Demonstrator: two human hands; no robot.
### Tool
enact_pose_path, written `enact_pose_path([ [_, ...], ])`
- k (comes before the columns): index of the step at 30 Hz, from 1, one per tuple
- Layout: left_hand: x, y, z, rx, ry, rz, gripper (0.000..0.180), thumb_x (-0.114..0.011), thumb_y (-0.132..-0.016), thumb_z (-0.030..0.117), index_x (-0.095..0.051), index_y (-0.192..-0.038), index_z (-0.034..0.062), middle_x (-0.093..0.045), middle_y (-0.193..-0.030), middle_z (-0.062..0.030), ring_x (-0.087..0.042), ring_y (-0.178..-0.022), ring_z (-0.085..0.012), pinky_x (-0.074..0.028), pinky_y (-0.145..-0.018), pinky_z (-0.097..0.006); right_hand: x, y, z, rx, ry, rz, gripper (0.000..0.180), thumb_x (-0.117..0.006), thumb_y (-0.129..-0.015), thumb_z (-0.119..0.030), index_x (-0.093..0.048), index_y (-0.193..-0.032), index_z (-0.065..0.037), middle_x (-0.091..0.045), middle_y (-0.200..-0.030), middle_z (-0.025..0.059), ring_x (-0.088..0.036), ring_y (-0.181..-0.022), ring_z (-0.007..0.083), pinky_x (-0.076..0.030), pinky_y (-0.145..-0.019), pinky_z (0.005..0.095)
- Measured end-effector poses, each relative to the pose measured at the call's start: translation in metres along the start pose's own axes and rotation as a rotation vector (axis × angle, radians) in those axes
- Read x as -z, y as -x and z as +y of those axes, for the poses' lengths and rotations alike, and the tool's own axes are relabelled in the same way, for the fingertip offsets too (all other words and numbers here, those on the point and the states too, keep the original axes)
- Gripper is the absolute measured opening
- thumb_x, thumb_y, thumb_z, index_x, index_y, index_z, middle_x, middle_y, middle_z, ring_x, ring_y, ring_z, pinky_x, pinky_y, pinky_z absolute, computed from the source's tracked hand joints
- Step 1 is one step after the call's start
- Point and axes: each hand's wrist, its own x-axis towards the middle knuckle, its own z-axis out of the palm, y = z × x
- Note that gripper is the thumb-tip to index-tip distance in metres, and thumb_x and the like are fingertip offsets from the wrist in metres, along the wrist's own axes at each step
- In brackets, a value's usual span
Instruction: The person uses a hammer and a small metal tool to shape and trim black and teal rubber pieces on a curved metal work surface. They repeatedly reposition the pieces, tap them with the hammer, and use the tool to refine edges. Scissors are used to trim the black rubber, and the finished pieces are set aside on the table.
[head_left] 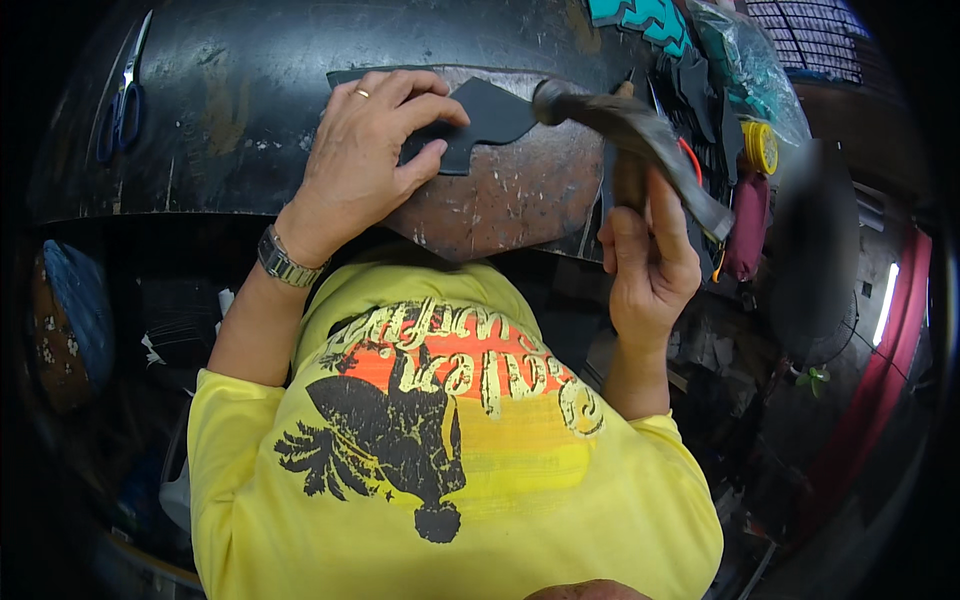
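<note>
My right hand (655,265) is wrapped round the wooden handle of a hammer (640,130). The dark metal head is raised over the right part of the work surface, its round face toward the black piece. Under my left hand (375,140) lies a flat, black, leather-like piece (495,112) with an angular cut outline. The curved fingers and thumb of that hand press on the piece and hold it down; they hide its left part. Beneath it is a worn reddish-brown board (510,195), scuffed and spotted.
Blue-handled scissors (122,115) lie on the dark table (230,120) at the left. Teal cut pieces (645,22), black cut pieces (692,90) and a clear plastic bag (755,75) crowd the right end. A yellow round spool (760,148) and a maroon pouch (746,228) are at the right edge.
</note>
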Motion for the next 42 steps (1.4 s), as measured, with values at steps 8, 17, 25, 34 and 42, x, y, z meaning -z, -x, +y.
enact_pose_path([
  [8, -0.001, 0.005, 0.004, -0.065, -0.121, -0.143, 0.038, -0.064, -0.089, 0.014, -0.079, -0.121, 0.0277, -0.061, -0.140, -0.0047, -0.052, -0.135, -0.0262, -0.025, -0.123, -0.055, -0.013, -0.007, 0.036, -0.076, 0.269, -0.078, 0.033, -0.070, -0.099, -0.010, -0.069, -0.131, -0.004, -0.074, -0.099, 0.0216, -0.074, -0.088, 0.0382, -0.056, -0.077, 0.0390],
  [17, 0.003, -0.001, 0.008, -0.007, -0.120, -0.187, 0.038, -0.063, -0.091, 0.015, -0.077, -0.124, 0.0266, -0.058, -0.145, -0.0048, -0.049, -0.140, -0.0276, -0.018, -0.126, -0.063, 0.023, -0.017, 0.008, -0.131, -0.429, 0.192, 0.046, -0.063, -0.104, -0.001, -0.059, -0.150, -0.005, -0.074, -0.109, 0.0040, -0.060, -0.077, 0.0052, -0.051, -0.067, 0.0240],
  [25, 0.012, -0.004, 0.014, 0.134, -0.086, -0.029, 0.053, -0.076, -0.087, 0.018, -0.066, -0.140, 0.0151, -0.057, -0.146, -0.0102, -0.050, -0.139, -0.0318, -0.024, -0.124, -0.058, 0.001, -0.020, 0.016, -0.096, 0.036, 0.015, 0.044, -0.070, -0.099, -0.006, -0.064, -0.143, -0.005, -0.076, -0.112, 0.0216, -0.075, -0.095, 0.0158, -0.055, -0.086, 0.0300],
  [34, 0.062, 0.002, -0.024, 0.294, 0.178, -0.076, 0.043, -0.069, -0.094, 0.006, -0.066, -0.137, 0.0056, -0.068, -0.136, -0.0186, -0.065, -0.127, -0.0356, -0.050, -0.108, -0.040, -0.027, -0.008, -0.002, 0.036, 0.113, -0.372, 0.057, -0.071, -0.099, -0.016, -0.057, -0.152, -0.030, -0.065, -0.081, 0.0131, -0.068, -0.073, 0.0344, -0.056, -0.068, 0.0425],
  [42, 0.064, 0.010, -0.032, 0.196, 0.199, -0.104, 0.045, -0.064, -0.088, -0.005, -0.071, -0.131, 0.0054, -0.071, -0.130, -0.0147, -0.067, -0.125, -0.0304, -0.050, -0.108, -0.037, -0.018, 0.000, -0.001, -0.065, -0.094, -0.408, 0.052, -0.072, -0.098, -0.014, -0.062, -0.148, -0.024, -0.076, -0.105, 0.0170, -0.075, -0.090, 0.0313, -0.059, -0.080, 0.0373],
])
